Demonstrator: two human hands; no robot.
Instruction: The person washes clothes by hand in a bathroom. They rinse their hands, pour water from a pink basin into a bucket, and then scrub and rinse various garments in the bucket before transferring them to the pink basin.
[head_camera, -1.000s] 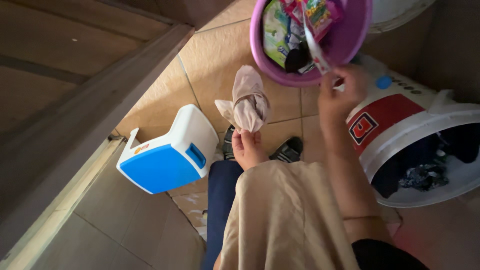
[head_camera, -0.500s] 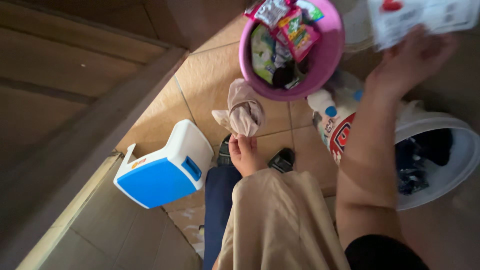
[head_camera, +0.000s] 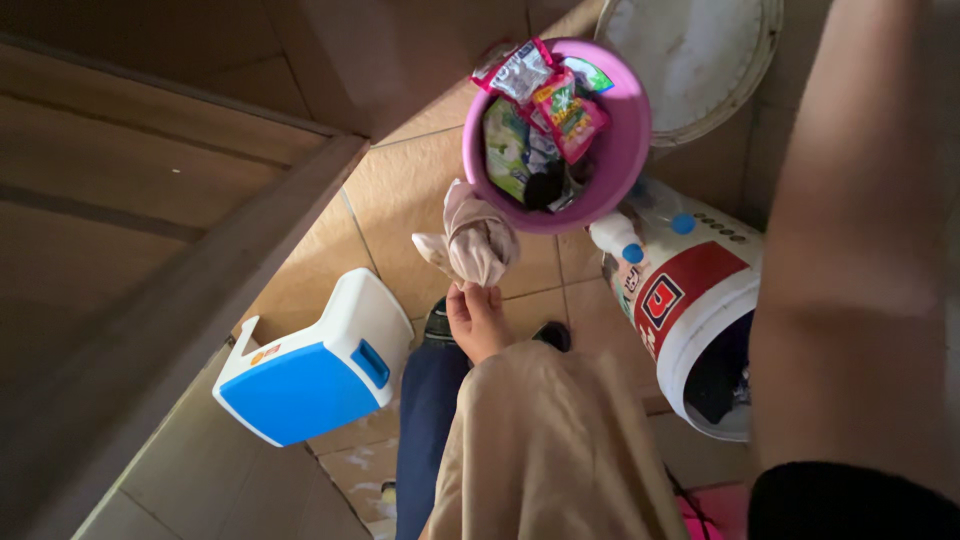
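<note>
Beige cloth (head_camera: 478, 240) pinched by left hand (head_camera: 476, 318), beside purple basin (head_camera: 625, 150)

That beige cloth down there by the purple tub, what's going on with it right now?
The person's left hand pinches the bunched beige cloth and holds it above the tiled floor, just beside a purple tub full of small packets. The right arm is raised, its hand out of view. A white bucket with dark clothes inside stands to the right, and a blue and white plastic stool lies tipped over on the left.
</note>
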